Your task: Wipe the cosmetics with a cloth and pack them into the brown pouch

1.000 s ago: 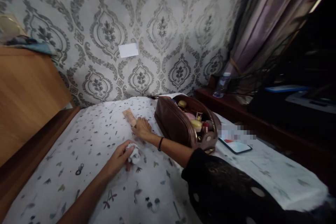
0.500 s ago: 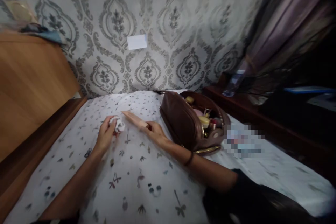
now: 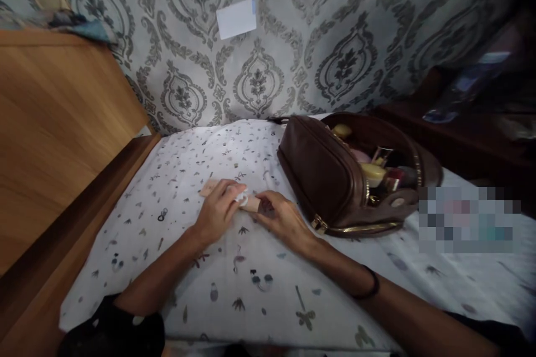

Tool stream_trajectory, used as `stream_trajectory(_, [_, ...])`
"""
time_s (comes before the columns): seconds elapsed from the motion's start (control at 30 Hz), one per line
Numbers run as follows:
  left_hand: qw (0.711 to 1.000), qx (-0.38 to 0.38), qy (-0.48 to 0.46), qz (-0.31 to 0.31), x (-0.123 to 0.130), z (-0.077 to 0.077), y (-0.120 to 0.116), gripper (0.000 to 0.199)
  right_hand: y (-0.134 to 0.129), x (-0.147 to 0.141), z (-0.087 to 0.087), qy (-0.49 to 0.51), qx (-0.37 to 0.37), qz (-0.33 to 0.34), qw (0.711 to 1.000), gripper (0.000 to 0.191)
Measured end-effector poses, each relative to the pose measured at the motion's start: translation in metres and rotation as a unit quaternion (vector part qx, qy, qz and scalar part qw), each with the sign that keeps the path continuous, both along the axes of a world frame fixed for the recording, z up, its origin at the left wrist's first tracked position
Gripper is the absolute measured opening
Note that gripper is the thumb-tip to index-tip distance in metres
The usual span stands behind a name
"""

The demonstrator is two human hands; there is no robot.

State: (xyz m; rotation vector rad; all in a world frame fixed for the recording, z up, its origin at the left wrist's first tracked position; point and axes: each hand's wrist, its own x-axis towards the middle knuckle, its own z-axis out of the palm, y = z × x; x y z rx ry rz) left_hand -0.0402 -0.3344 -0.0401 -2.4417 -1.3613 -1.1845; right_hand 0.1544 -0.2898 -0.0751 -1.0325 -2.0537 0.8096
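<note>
Grasping the right end of a beige tube (image 3: 252,204), the right hand's (image 3: 285,215) fingers sit near the brown bag (image 3: 320,178), whose side bounds their room; the left hand's (image 3: 218,209) fingers pinch a white wad (image 3: 242,196) against the tube. Patterned sheet (image 3: 218,150) stretches from the left hand to its edge along the wooden rail (image 3: 115,178), well apart.

Our left hand (image 3: 214,211) and right hand (image 3: 288,220) sit close together, backs upward, fingers (image 3: 231,185) curled in a grip; our left forearm (image 3: 161,269) and right forearm (image 3: 402,302) slant inward.
</note>
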Motion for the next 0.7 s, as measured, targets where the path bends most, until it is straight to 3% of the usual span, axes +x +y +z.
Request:
stream_trajectory(0.13, [0.993,0.047,0.093,-0.051,0.017,-0.009,0.002,0.027,-0.002,0.0,0.004,-0.023,0.009,-0.007,1.0,0.013])
stream_trajectory(0.33, [0.983,0.05,0.15,-0.094,0.017,-0.009,0.005,0.028,0.001,0.0,0.004,-0.015,-0.012,-0.004,1.0,0.014])
stream_trajectory(0.5, [0.985,0.016,0.164,-0.042,-0.007,-0.009,0.006,0.029,0.001,0.001,0.004,0.019,-0.022,0.008,1.0,0.017])
stream_trajectory(0.7, [0.995,-0.046,0.077,0.05,-0.061,-0.019,0.014,0.027,0.001,0.001,0.002,0.023,-0.022,0.012,0.999,0.015])
